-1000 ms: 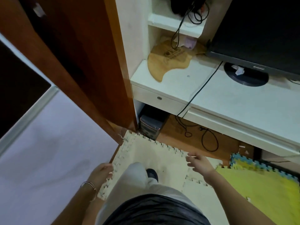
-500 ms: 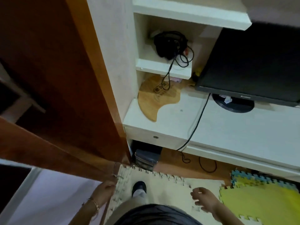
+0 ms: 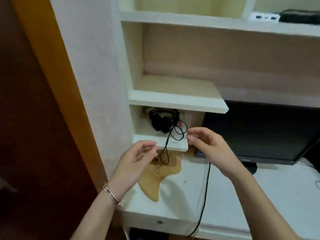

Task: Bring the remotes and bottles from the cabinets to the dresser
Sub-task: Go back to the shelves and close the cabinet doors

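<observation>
You are facing a shelf unit (image 3: 174, 101) that is showing smooth, matt white paint, and the counter (image 3: 225, 196) below it is wearing the same finish. At its left end, a flat board (image 3: 155, 179) is showing pale, smooth wood grain. The door (image 3: 34, 118) on the left is gleaming with dark varnished wood. The headphones (image 3: 161, 123) and cable (image 3: 205, 196) are looking like black plastic. The monitor (image 3: 259, 132) screen is looking matt. A thin polished metal bracelet (image 3: 111, 194) is shining at the wrist of your left hand (image 3: 136, 163).

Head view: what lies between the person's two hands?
A black cable draped over the small shelf, between the left hand and right hand, in the head view.
</observation>
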`<state>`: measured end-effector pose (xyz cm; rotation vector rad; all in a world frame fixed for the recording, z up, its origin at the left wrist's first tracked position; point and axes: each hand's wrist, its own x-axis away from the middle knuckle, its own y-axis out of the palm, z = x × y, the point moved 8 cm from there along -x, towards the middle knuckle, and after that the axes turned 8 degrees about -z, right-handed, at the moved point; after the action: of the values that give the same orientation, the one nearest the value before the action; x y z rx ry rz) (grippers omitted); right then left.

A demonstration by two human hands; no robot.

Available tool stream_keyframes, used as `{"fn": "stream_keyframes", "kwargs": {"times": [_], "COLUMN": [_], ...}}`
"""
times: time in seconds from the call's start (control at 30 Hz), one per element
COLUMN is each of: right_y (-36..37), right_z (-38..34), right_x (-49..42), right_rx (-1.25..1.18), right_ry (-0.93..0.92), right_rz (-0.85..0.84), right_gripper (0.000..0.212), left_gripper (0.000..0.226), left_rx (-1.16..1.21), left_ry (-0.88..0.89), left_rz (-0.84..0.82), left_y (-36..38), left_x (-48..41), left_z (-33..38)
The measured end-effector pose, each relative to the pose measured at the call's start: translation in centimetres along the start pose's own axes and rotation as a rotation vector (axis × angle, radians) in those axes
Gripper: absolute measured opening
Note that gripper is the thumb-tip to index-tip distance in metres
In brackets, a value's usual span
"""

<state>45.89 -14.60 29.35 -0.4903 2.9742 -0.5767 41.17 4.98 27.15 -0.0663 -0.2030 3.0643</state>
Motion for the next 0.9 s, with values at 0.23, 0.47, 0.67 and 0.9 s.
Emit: {"fn": "stream_keyframes", "kwargs": {"times": [0.23, 0.47, 0.67, 0.9], "right_y": [-6.3, -11.0, -13.5, -12.8], "right_z": [-18.6, -32.5, -44.1, -54.0], "right_x": [-4.6, -6.5, -4.5, 1.2], "right_rx": [0.022, 0.113, 0.202, 0.157], "right_ry": [-0.531, -0.898, -1.129, -1.365], "right_rz": [0.073, 0.225, 0.382, 0.353], "right_gripper": [0.019, 0.023, 0.016, 0.020], "left_gripper": [0.030, 0.040, 0.055, 0.046], "left_rx": [-0.013, -0.111, -0.184, -0.116], "left_ry": [0.622, 0.896, 1.081, 1.306], "left_rz": [0.270, 0.541, 0.658, 0.639], "left_y": [-4.0, -8.2, -10.2, -10.7], "left_x": [-4.8, -5.0, -4.0, -2.3], "left_z": [21.2, 34.4, 44.9, 49.6]}}
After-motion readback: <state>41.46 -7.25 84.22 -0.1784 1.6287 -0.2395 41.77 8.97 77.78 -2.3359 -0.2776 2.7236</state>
